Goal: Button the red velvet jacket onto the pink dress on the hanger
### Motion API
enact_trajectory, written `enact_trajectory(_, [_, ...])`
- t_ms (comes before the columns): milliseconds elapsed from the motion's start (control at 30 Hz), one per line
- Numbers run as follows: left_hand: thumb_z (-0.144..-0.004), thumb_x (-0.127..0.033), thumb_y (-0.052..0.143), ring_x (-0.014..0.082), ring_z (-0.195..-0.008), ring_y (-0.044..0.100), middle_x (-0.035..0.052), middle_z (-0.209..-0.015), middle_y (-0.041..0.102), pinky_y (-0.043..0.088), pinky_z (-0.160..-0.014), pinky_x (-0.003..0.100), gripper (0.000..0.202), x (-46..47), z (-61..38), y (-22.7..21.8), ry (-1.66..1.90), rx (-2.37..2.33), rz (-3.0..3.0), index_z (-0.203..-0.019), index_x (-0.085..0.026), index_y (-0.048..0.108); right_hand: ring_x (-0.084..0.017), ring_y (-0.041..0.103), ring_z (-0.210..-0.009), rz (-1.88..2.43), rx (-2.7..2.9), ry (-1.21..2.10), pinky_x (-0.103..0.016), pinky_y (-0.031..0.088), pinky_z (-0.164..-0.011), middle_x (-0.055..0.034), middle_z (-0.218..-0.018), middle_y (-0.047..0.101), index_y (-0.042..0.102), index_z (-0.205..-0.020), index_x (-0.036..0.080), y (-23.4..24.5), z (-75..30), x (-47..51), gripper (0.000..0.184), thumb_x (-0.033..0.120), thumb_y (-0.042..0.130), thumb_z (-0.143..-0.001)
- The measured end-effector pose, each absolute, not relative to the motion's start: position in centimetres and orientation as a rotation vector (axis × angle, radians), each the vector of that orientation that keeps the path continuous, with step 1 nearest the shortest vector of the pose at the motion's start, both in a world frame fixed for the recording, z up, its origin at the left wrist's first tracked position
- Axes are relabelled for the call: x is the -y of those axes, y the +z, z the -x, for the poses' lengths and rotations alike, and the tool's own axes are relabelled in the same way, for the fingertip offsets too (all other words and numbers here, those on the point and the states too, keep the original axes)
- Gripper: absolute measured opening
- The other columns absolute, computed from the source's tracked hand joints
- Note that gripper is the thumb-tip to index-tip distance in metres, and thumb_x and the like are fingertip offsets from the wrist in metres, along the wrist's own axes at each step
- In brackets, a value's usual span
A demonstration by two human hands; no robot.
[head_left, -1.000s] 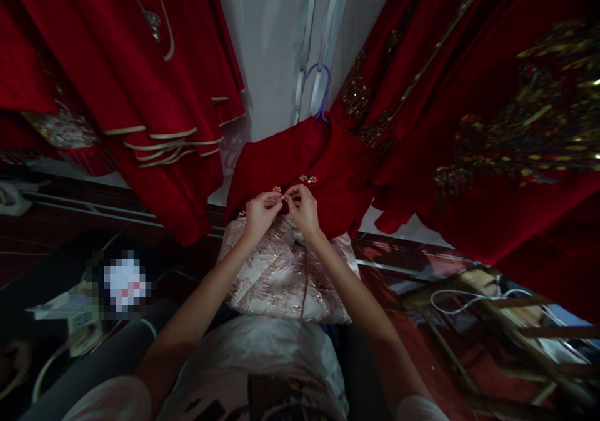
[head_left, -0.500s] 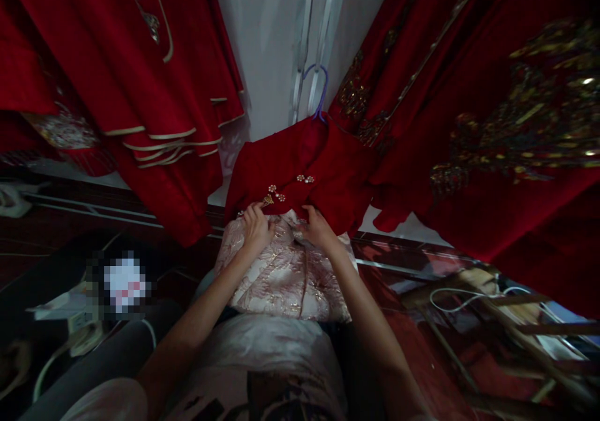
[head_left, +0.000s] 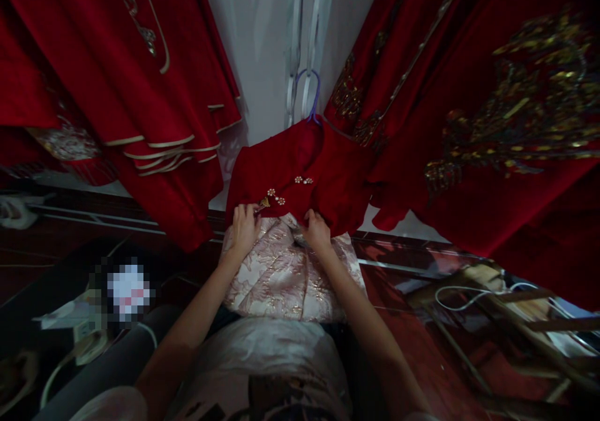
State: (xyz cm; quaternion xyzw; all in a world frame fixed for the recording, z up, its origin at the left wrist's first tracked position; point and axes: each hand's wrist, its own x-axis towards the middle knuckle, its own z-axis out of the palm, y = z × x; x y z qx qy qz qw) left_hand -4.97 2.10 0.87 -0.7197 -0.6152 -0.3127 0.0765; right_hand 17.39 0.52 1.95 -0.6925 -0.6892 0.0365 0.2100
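A red garment (head_left: pixel 267 165) with beaded flower fastenings (head_left: pixel 276 197) hangs in front of me from a purple hanger (head_left: pixel 315 93). Its lower edge meets a cream and pink brocade cloth (head_left: pixel 276 277) with gold threads, which lies over my lap. My left hand (head_left: pixel 246 227) pinches the red edge beside a small gold triangular ornament (head_left: pixel 265 202). A short way to the right, my right hand (head_left: pixel 319 228) has its fingers curled on the same edge, thumb inward. The fingertips of both hands are partly hidden in the cloth.
Red garments with pale piping (head_left: pixel 164 108) hang at left, and gold-embroidered red ones (head_left: pixel 515 121) at right. A wooden stool or frame (head_left: pixel 469 340) with a white cord (head_left: pixel 457 299) stands at lower right. A power strip (head_left: pixel 89 340) lies at lower left.
My left hand has shifted left along the red edge, away from the right hand. The right hand's fingers are more curled in. The view has moved slightly.
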Motion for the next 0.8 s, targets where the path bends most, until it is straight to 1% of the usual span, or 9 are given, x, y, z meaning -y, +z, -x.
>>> enact_trajectory(133, [-0.091, -0.021, 0.042, 0.0187, -0.107, 0.053, 0.0066, -0.109, 0.057, 0.045, -0.095, 0.031, 0.021, -1.6, 4.9, 0.6, -0.98, 1.513, 2.525, -0.109, -0.021, 0.054, -0.017, 0.064, -0.076, 1.88, 1.98, 0.293, -0.023, 0.04, -0.061, -0.0042, -0.085, 0.068, 0.056, -0.094, 0.021, 2.1, -18.6, -1.2, 0.017, 0.022, 0.059, -0.078])
enact_trajectory(200, [-0.091, -0.019, 0.041, 0.0175, -0.112, 0.052, 0.0066, -0.116, 0.056, 0.042, -0.1, 0.031, 0.027, -1.7, 4.6, 0.3, -0.993, 1.425, 2.607, -0.116, -0.022, 0.052, -0.015, 0.063, -0.073, 1.793, 2.0, 0.46, -0.021, 0.04, -0.061, -0.0027, -0.078, 0.068, 0.058, -0.088, 0.021, 2.3, -19.4, -1.7, 0.012, 0.021, 0.061, -0.076])
enact_trajectory(300, [-0.089, -0.024, 0.048, 0.0226, -0.119, 0.049, 0.0111, -0.126, 0.052, 0.04, -0.104, 0.037, 0.041, -2.1, 4.3, 0.0, -1.027, 1.615, 2.459, -0.13, -0.018, 0.044, -0.013, 0.061, -0.066, 1.65, 1.978, 0.707, -0.02, 0.04, -0.058, -0.0019, -0.073, 0.067, 0.058, -0.08, 0.018, 3.0, -20.4, -2.1, 0.007, 0.017, 0.062, -0.074])
enact_trajectory(367, [-0.088, -0.031, 0.051, 0.0263, -0.115, 0.051, 0.0136, -0.124, 0.053, 0.042, -0.1, 0.04, 0.046, -2.2, 4.4, -0.2, -0.975, 1.796, 2.335, -0.13, -0.016, 0.044, -0.011, 0.059, -0.063, 1.566, 1.905, 0.934, -0.02, 0.041, -0.057, -0.0013, -0.069, 0.065, 0.058, -0.079, 0.017, 4.0, -20.9, -1.8, 0.007, 0.017, 0.063, -0.074])
enact_trajectory(433, [-0.087, -0.035, 0.051, 0.0276, -0.109, 0.054, 0.0146, -0.118, 0.055, 0.044, -0.096, 0.041, 0.046, -2.5, 4.5, -0.3, -0.895, 1.896, 2.284, -0.128, -0.015, 0.047, -0.01, 0.058, -0.062, 1.392, 1.823, 1.251, -0.02, 0.043, -0.057, -0.0003, -0.069, 0.064, 0.058, -0.08, 0.017, 5.4, -21.1, -1.1, 0.012, 0.022, 0.067, -0.074])
enact_trajectory(533, [-0.089, -0.033, 0.047, 0.0263, -0.105, 0.055, 0.0142, -0.113, 0.058, 0.044, -0.093, 0.039, 0.038, -3.2, 4.9, -0.3, -0.872, 1.941, 2.254, -0.123, -0.016, 0.052, -0.008, 0.057, -0.063, 1.02, 1.722, 1.649, -0.02, 0.045, -0.06, 0.0006, -0.076, 0.065, 0.06, -0.088, 0.016, 7.8, -21.3, 0.2, 0.026, 0.032, 0.072, -0.072])
enact_trajectory(633, [-0.091, -0.029, 0.044, 0.0234, -0.103, 0.056, 0.0114, -0.108, 0.061, 0.044, -0.092, 0.035, 0.028, -4.1, 5.4, -0.1, -0.96, 1.931, 2.27, -0.113, -0.019, 0.059, -0.006, 0.056, -0.066, 0.856, 1.613, 1.736, -0.018, 0.045, -0.062, 0.0014, -0.083, 0.064, 0.059, -0.096, 0.017, 9.4, -21.2, 0.8, 0.032, 0.035, 0.072, -0.074])
enact_trajectory(733, [-0.093, -0.03, 0.04, 0.0209, -0.096, 0.058, 0.0083, -0.099, 0.063, 0.045, -0.088, 0.032, 0.025, -4.1, 5.6, 0.7, -1.134, 1.889, 2.296, -0.103, -0.021, 0.061, -0.007, 0.054, -0.065, 0.903, 1.607, 1.668, -0.018, 0.043, -0.058, 0.0035, -0.076, 0.06, 0.055, -0.092, 0.018, 9.2, -20.8, 0.6, 0.029, 0.035, 0.071, -0.074])
enact_trajectory(800, [-0.095, -0.032, 0.037, 0.0191, -0.092, 0.059, 0.0066, -0.094, 0.063, 0.045, -0.085, 0.03, 0.025, -3.1, 5.1, 1.5, -1.336, 1.843, 2.268, -0.098, -0.02, 0.059, -0.008, 0.053, -0.065, 0.953, 1.608, 1.578, -0.019, 0.044, -0.058, 0.0044, -0.074, 0.057, 0.052, -0.091, 0.02, 8.6, -20.3, 0.2, 0.03, 0.031, 0.072, -0.072])
